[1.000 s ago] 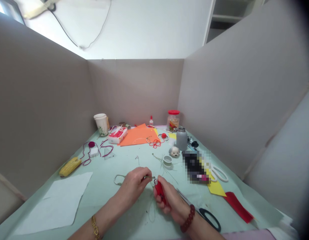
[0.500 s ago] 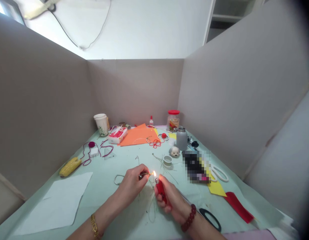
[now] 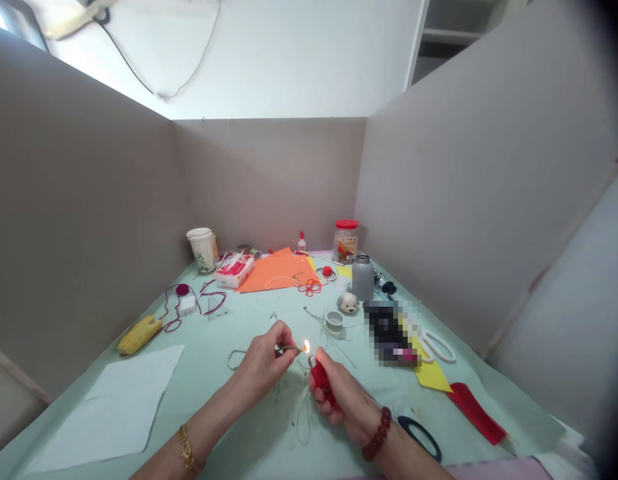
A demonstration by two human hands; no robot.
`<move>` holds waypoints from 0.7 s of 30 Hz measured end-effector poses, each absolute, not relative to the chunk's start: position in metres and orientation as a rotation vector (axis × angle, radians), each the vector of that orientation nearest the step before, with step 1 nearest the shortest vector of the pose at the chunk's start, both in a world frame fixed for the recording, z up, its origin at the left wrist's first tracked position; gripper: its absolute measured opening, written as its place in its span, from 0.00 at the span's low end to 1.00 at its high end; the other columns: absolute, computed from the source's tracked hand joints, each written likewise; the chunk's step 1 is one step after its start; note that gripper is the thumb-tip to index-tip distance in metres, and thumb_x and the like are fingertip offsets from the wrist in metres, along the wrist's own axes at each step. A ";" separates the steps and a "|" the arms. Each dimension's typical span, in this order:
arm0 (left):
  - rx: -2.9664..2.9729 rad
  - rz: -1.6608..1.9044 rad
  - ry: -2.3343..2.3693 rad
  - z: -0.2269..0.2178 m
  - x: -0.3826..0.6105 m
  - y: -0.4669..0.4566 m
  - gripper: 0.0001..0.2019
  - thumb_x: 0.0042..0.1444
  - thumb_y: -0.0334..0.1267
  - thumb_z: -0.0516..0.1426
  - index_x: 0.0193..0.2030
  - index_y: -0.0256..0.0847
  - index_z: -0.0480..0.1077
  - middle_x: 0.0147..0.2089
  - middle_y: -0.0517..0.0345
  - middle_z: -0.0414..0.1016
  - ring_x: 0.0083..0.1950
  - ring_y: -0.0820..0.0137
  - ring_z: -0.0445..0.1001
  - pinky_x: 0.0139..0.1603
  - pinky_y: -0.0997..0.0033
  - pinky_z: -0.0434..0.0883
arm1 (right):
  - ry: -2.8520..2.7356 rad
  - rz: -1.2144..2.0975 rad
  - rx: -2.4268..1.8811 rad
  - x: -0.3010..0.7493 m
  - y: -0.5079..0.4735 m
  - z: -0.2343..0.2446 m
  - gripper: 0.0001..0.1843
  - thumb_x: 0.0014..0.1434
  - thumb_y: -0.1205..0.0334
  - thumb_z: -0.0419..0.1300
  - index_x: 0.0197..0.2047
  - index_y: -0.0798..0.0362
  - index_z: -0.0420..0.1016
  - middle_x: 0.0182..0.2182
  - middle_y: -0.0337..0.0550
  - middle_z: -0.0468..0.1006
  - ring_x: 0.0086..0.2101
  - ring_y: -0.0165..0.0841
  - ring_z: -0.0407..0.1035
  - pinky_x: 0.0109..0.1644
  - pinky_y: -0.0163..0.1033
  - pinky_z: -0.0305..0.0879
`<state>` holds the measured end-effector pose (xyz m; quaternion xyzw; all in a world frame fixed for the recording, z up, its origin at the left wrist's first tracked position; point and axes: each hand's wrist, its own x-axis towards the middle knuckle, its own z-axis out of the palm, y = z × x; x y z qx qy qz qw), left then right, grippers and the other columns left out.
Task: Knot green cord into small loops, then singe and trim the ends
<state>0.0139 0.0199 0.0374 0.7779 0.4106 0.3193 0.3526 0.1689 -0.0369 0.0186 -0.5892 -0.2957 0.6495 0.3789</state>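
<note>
My right hand (image 3: 339,393) is wrapped round a red lighter (image 3: 321,378), its thumb at the metal top. A small flame (image 3: 307,346) burns above the lighter. Between the thumb and fingers of my left hand (image 3: 269,353) a thin cord (image 3: 290,347) is pinched, and its tip meets the flame. Some dark part of what the left hand holds is mostly hidden by the fingers. Below the hands, thin loops of cord (image 3: 303,420) lie on the green cloth. Another pale cord loop (image 3: 233,361) rests beside the left wrist.
White paper (image 3: 113,407) lies to the left, near a yellow corn-shaped object (image 3: 139,335). On the right are black-handled scissors (image 3: 423,437), white-handled scissors (image 3: 441,345) and a red strip (image 3: 476,413). Ahead stand a spool (image 3: 334,323), a dog figure (image 3: 348,303) and a grey bottle (image 3: 363,279).
The flame stays lit at the cord's tip. Both hands have barely moved; the flame and lighter sit very slightly further left in view.
</note>
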 end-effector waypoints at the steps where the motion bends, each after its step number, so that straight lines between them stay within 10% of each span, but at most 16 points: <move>1: 2.012 0.828 1.061 0.038 0.014 0.020 0.02 0.54 0.36 0.52 0.33 0.44 0.59 0.33 0.65 0.70 0.31 0.73 0.66 0.30 0.76 0.61 | -0.760 1.659 -1.501 0.169 -0.037 0.018 0.29 0.62 0.42 0.42 0.23 0.56 0.64 0.17 0.33 0.59 0.13 0.18 0.50 0.13 0.24 0.34; 21: 2.007 0.880 1.043 0.041 0.012 0.021 0.04 0.54 0.35 0.54 0.32 0.42 0.70 0.34 0.61 0.70 0.33 0.72 0.66 0.32 0.75 0.62 | -0.756 1.677 -1.460 0.171 -0.036 0.014 0.29 0.61 0.40 0.43 0.23 0.56 0.65 0.17 0.33 0.59 0.13 0.18 0.49 0.13 0.25 0.33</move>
